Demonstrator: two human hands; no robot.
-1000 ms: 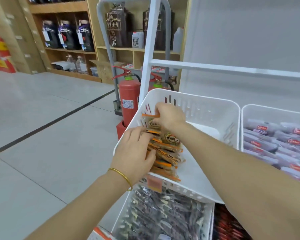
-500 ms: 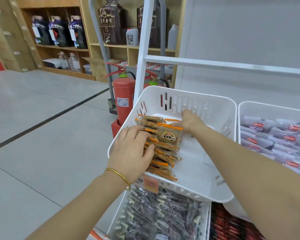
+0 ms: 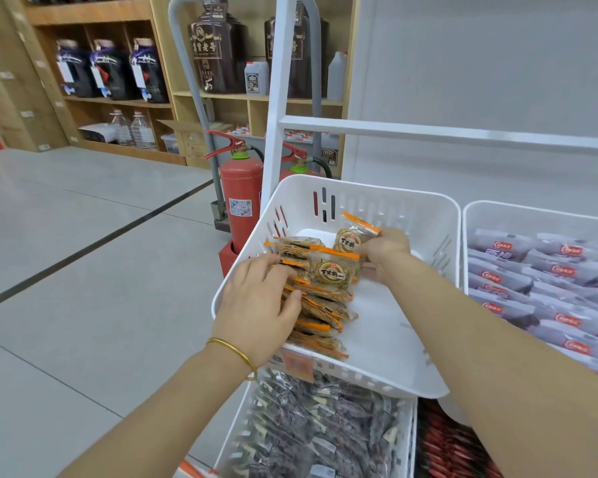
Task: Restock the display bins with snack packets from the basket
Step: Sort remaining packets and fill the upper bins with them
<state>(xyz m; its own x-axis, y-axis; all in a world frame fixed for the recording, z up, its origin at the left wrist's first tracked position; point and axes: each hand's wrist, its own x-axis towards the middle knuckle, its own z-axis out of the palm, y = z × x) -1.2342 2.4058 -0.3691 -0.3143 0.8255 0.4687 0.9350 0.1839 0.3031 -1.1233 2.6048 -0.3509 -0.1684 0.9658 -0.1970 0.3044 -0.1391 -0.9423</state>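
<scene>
A white slotted display bin (image 3: 387,357) sits tilted on the rack in front of me. Along its left side runs a row of orange-edged snack packets (image 3: 320,305), overlapping one another. My left hand (image 3: 259,301) rests on the left side of that row, fingers laid over the packets. My right hand (image 3: 382,251) is deeper in the bin and pinches one orange-edged packet (image 3: 351,238), held just behind the row's far end. The basket is not in view.
A neighbouring white bin of grey-purple packets (image 3: 546,288) stands at the right. Below are a bin of dark packets (image 3: 318,432) and red packets (image 3: 449,446). Two red fire extinguishers (image 3: 240,198) and a white rack post (image 3: 277,98) stand behind; open floor lies to the left.
My right hand moved from the top of the row to the right and back, and now pinches a single packet lifted apart from the row. The left hand stays on the row.
</scene>
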